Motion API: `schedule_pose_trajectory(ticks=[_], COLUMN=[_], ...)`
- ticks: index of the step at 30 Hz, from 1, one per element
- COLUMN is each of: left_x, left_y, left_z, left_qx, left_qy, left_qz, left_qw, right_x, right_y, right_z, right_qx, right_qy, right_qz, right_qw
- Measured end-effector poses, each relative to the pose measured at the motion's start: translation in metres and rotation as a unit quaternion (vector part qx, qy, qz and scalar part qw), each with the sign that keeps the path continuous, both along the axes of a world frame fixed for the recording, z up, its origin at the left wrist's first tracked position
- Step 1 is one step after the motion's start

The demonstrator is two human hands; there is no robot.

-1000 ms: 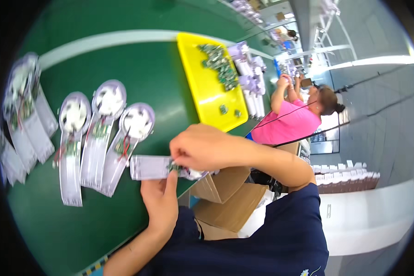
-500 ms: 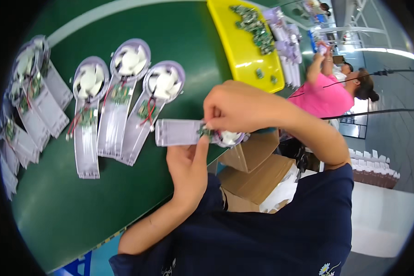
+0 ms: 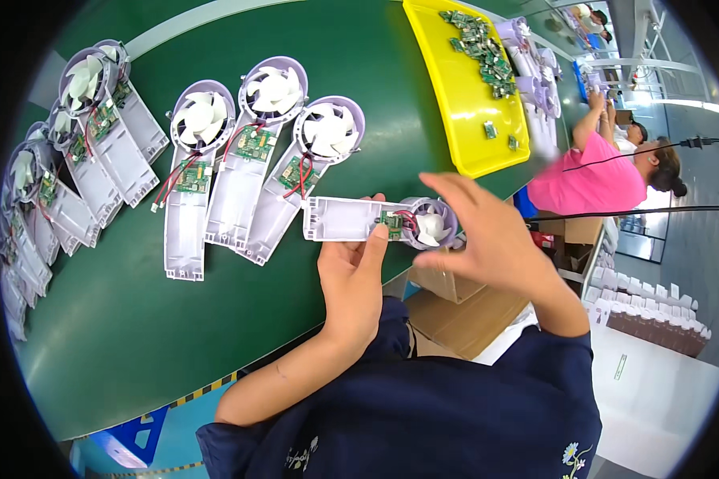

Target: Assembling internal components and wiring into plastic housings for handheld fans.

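Observation:
My left hand grips a pale lilac handheld fan housing, its thumb resting on the small green circuit board inside. Red and black wires run from that board to the white fan blades at the housing's right end. Around this round end, my right hand is spread with thumb and fingers apart; whether it touches the rim I cannot tell. Left of my hands lie three similar open fan housings with boards and wires fitted.
Many more fan housings overlap along the table's left side. A yellow tray holding loose circuit boards sits at the far right of the green table. Cardboard boxes stand below the edge. A person in pink works beyond.
My right hand has let go of the board area and opened out to the right. The fan head, partly covered before, now shows. The whole view has shifted somewhat.

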State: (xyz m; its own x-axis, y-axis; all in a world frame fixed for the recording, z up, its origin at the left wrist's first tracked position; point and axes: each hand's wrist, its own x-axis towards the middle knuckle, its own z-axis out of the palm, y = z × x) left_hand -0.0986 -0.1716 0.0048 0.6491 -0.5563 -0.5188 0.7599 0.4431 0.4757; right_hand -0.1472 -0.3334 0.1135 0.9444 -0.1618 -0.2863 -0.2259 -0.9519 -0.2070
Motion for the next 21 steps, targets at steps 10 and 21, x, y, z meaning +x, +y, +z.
schedule_pose_trajectory(ticks=[10, 21], left_x=[0.013, 0.078], left_y=[0.09, 0.094], left_z=[0.029, 0.04], left_qx=[-0.039, 0.516], left_qy=[-0.036, -0.698], left_qz=[-0.422, -0.051], left_qw=[0.905, 0.495], right_x=[0.038, 0.118], right_y=[-0.04, -0.065], right_z=[-0.017, -0.021], right_qx=[0.026, -0.103], right_qy=[-0.021, -0.252], right_qz=[0.136, 0.271], right_qw=[0.99, 0.923])
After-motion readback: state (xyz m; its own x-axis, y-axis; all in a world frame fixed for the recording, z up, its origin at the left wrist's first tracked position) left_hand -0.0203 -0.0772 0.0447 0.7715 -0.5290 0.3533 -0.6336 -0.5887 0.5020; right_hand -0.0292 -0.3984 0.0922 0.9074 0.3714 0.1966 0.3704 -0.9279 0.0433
